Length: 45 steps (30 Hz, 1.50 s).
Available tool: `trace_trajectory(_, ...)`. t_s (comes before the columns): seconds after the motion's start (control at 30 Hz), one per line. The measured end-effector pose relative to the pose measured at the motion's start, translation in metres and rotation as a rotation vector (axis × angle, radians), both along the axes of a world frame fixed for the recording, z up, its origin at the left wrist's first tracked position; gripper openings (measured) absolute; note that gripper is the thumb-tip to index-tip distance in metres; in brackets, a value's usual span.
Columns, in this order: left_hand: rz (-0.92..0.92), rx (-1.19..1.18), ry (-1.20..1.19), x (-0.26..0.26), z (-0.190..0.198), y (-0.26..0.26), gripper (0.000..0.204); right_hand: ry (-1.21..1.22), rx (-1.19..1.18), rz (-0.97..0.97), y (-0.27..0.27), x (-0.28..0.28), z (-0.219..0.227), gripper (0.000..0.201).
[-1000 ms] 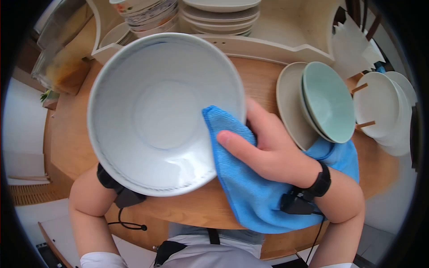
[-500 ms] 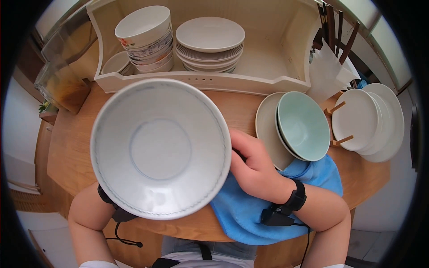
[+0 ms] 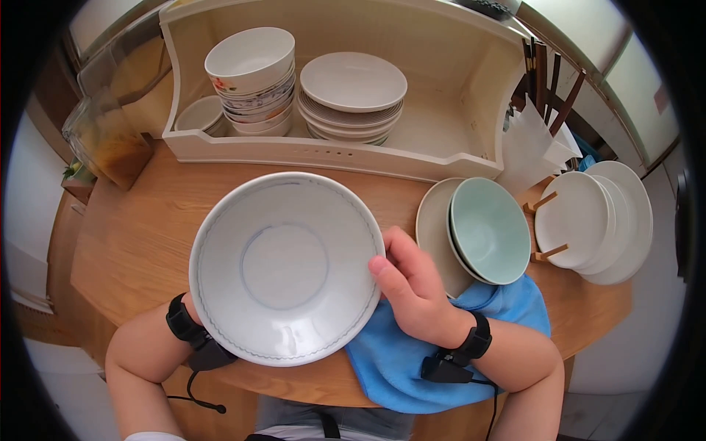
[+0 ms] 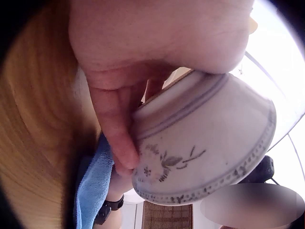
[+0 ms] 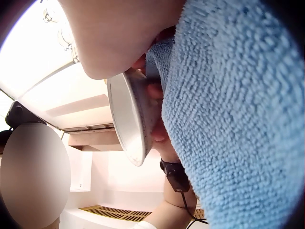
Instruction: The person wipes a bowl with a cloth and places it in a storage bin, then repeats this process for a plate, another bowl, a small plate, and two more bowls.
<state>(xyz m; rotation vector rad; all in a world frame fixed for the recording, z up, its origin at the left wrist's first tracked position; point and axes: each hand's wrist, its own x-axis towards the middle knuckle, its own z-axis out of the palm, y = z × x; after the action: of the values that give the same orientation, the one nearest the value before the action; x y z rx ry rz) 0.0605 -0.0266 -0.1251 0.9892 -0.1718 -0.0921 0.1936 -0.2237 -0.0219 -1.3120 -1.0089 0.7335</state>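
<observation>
A large white bowl (image 3: 287, 264) with a thin blue ring inside is tilted, its inside facing the head camera. My left hand (image 4: 157, 38) grips it from underneath by the foot, fingers spread along the outer wall, where a grey flower sprig shows; the head view hides most of this hand behind the bowl. At the right rim is my right hand (image 3: 423, 298), thumb at the edge and fingers behind it. A blue cloth (image 3: 441, 360) hangs from the right hand, bunched against the bowl's outside in the right wrist view, and spreads over the table edge.
Right of the bowl, green bowls (image 3: 491, 231) lean on a beige plate (image 3: 434, 235). White plates (image 3: 573, 220) stand in a wooden rack farther right. Behind, a cream shelf box (image 3: 441, 158) holds stacked bowls (image 3: 250, 62) and plates (image 3: 353, 82). A clear container (image 3: 110, 147) stands at the left.
The right hand's thumb and the cloth have left the bowl's inside; fingers and cloth now lie behind the rim, the thumb at its edge. The bowl sits lower and farther from the head camera.
</observation>
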Motion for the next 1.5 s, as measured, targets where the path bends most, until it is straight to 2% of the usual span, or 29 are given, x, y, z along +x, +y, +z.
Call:
trace_trajectory(0.1,0.01,0.001,-0.007,0.003,-0.008,-0.005,0.063,-0.023,-0.031,0.005,-0.001,0.002,-0.004,0.018)
trace_trajectory(0.17,0.02,0.013,-0.007,0.001,-0.01,-0.004,0.062,-0.188,-0.012,-0.023,0.0,0.003,-0.003,0.017)
trace_trajectory(0.4,0.085,0.083,-0.012,-0.016,-0.004,0.013,0.06,-0.251,-0.013,-0.036,0.0,-0.003,0.004,0.017)
trace_trajectory(0.6,0.164,0.119,-0.062,-0.018,0.003,0.017,0.059,-0.495,0.079,-0.056,-0.004,-0.008,0.016,0.015)
trace_trajectory(0.67,0.193,0.137,-0.077,-0.021,0.008,0.019,0.058,-0.67,0.115,-0.078,-0.005,-0.008,0.018,0.015)
trace_trajectory(0.8,0.238,0.181,-0.106,-0.028,0.023,0.027,0.057,-0.738,0.084,-0.106,-0.008,-0.015,0.018,0.014)
trace_trajectory(0.9,0.259,0.206,-0.122,-0.035,0.046,0.026,0.057,-0.639,-0.006,-0.124,-0.009,-0.022,0.018,0.015)
trace_trajectory(0.97,0.261,0.103,0.03,-0.047,0.082,0.012,0.042,-0.49,-0.114,-0.081,-0.01,-0.023,0.024,0.023)
trace_trajectory(1.0,0.263,0.099,0.017,-0.05,0.092,0.009,0.042,-0.503,-0.115,-0.081,-0.009,-0.024,0.024,0.023)
trace_trajectory(1.07,0.206,0.185,0.268,-0.05,0.104,0.004,0.044,-0.414,-0.062,-0.114,-0.007,-0.023,0.028,0.029)
trace_trajectory(1.1,0.199,0.168,0.239,-0.045,0.098,0.005,0.044,-0.445,-0.077,-0.12,-0.011,-0.022,0.036,0.029)
trace_trajectory(1.17,0.228,0.618,-0.199,-0.037,0.081,0.009,0.05,-0.148,-0.237,-0.093,-0.016,-0.024,0.054,0.032)
trace_trajectory(1.2,0.234,0.61,-0.219,-0.032,0.082,0.008,0.05,-0.169,-0.241,-0.097,-0.016,-0.021,0.064,0.032)
trace_trajectory(1.27,0.119,0.199,-0.1,-0.022,0.088,-0.006,0.061,-0.097,-0.248,-0.153,-0.02,-0.013,0.083,0.034)
trace_trajectory(1.33,-0.146,-0.088,0.111,-0.024,0.1,-0.004,0.072,-0.117,-0.139,-0.24,-0.014,-0.008,0.098,0.034)
trace_trajectory(1.43,-0.202,-0.045,0.199,-0.017,0.092,-0.002,0.07,-0.145,-0.08,-0.405,0.0,0.007,0.119,0.037)
trace_trajectory(1.5,-0.181,-0.028,0.212,-0.019,0.095,-0.004,0.067,-0.132,-0.164,-0.411,0.013,0.023,0.136,0.035)
